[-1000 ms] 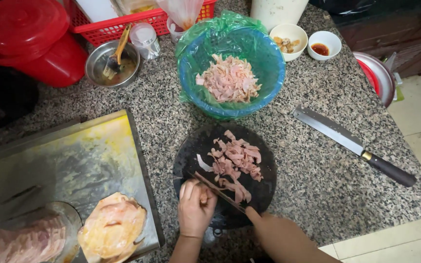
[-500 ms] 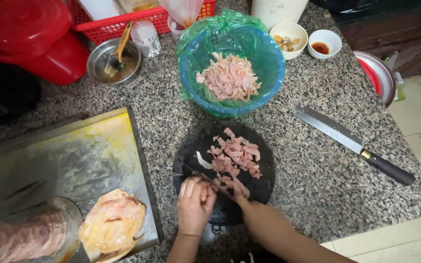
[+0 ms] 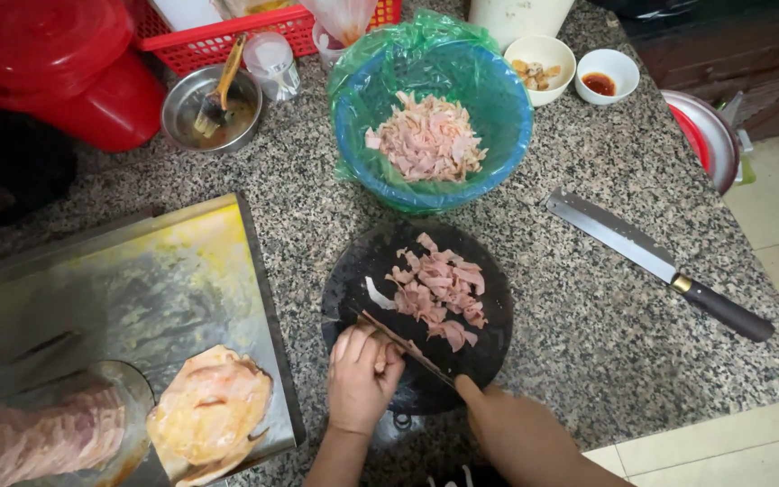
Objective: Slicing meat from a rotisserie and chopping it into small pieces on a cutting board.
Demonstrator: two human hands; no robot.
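Observation:
A round black cutting board [image 3: 489,361] lies near the counter's front edge, with a heap of pink sliced meat [image 3: 437,290] on it. My left hand [image 3: 362,374] presses a small piece of meat against the board's near side. My right hand [image 3: 507,428] grips the handle of a thin knife [image 3: 398,339], whose blade lies slanted right beside my left fingers. Behind the board stands a blue basket lined with green plastic [image 3: 507,99], holding more sliced meat [image 3: 427,140].
A large cleaver [image 3: 655,261] lies on the granite to the right. A metal tray [image 3: 110,298] on the left carries a yellowish lump of meat [image 3: 211,413]. At the back are a red bucket [image 3: 56,68], a steel bowl [image 3: 209,108], a red crate [image 3: 254,27] and two small sauce bowls [image 3: 574,68].
My right hand has drawn back toward me and the knife blade has slid down-left along my left fingers. The left hand has stayed on the piece of meat.

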